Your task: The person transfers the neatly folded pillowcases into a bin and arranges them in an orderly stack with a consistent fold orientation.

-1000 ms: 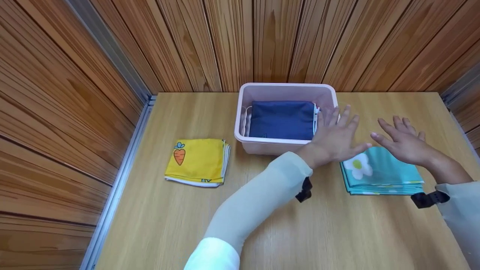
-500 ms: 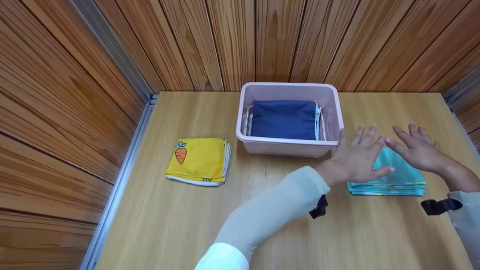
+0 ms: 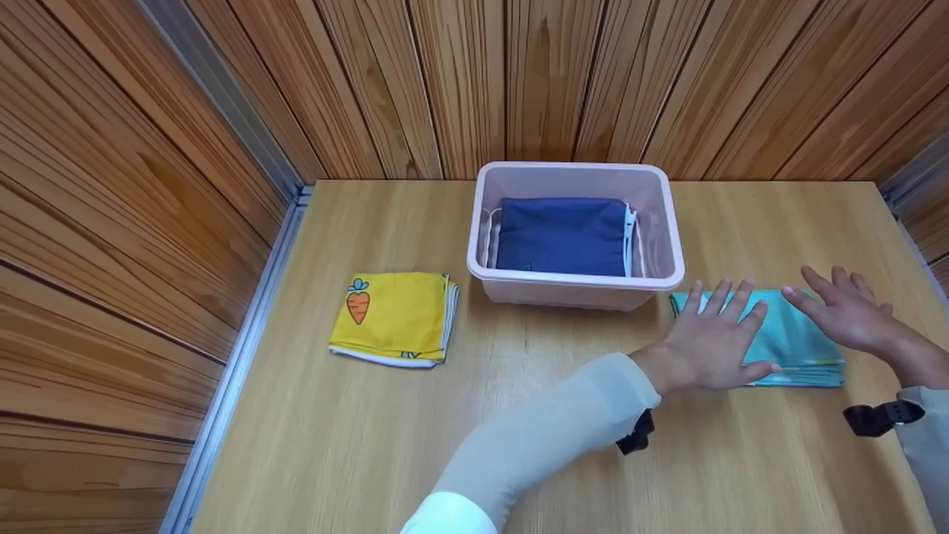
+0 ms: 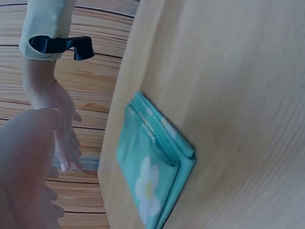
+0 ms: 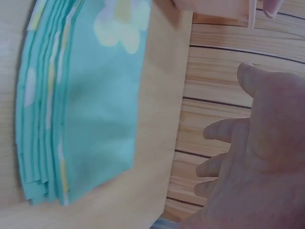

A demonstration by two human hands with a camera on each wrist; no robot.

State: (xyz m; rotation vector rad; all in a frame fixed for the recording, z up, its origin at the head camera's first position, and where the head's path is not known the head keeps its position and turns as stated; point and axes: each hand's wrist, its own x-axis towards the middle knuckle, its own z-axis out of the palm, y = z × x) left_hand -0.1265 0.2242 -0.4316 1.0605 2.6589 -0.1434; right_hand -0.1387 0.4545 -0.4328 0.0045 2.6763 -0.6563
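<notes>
Turquoise, layered, folded fabric [image 3: 797, 337] shows a yellow-centred white flower [image 4: 148, 191]; left hand [image 3: 708, 347] and right hand [image 3: 849, 315] spread, fingers [image 3: 738, 300] released.

Even light leaves soft shadows on the tabletop [image 3: 534, 341]; both wrist views look soft.

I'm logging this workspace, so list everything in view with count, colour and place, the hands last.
Table: one, light wood, under everything else.
Plank walls: three, brown, back, left and right.
Metal strips: several, grey, along corners and table edge.
Bin: one, pale pink, back of table.
Navy folded cloth: one, dark blue, inside the bin.
Carrot-print folded cloth: one, yellow, left of the bin.
Flower-print folded cloth: one, teal, right front of the bin.
Sleeves: two, pale, on the forearms.
Straps: two, black, at the wrists.
Hands: two, bare, left hand and right hand near the teal cloth.
</notes>
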